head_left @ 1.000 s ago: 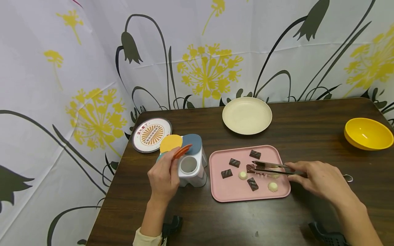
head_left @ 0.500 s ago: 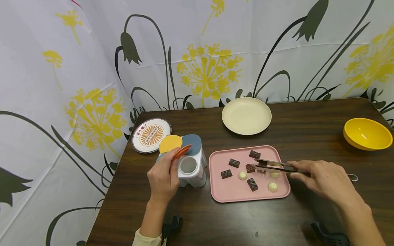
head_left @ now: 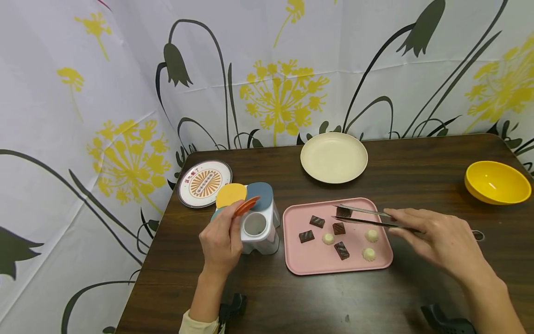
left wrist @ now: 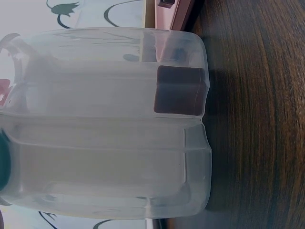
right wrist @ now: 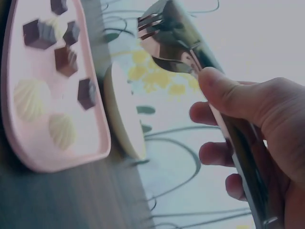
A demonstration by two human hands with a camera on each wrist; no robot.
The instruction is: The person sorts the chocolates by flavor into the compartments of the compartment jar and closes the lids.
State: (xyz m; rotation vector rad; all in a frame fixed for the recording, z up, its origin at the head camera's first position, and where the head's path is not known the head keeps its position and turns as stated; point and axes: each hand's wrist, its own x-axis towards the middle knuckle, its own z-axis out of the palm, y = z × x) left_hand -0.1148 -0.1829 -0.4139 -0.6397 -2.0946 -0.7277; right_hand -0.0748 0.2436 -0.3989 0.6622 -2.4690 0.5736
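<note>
My left hand (head_left: pixel 225 229) is at the left side of a white compartment container (head_left: pixel 260 227) and pinches its orange lid (head_left: pixel 247 205), tilted up over an open round hole. In the left wrist view one dark chocolate (left wrist: pixel 180 89) lies inside the translucent container (left wrist: pixel 109 143). My right hand (head_left: pixel 402 223) grips metal tongs (head_left: pixel 367 217), whose spread tips hover about the dark chocolate (head_left: pixel 344 212) at the far edge of the pink tray (head_left: pixel 300 260). Several dark chocolates (head_left: pixel 317 221) and three white ones (head_left: pixel 369 253) lie on the tray. The tongs (right wrist: pixel 176 43) carry nothing.
A cream plate (head_left: pixel 333 157) sits behind the tray, a patterned round lid (head_left: pixel 205 182) at the far left, a yellow bowl (head_left: pixel 496 182) at the right. Yellow (head_left: pixel 231 194) and blue (head_left: pixel 260 190) lids top the container. Flowered cloth walls the table's back and left.
The tongs' tips moved from the middle dark chocolate toward the far edge of the tray and spread wider. That chocolate stays on the tray. My left hand has not moved.
</note>
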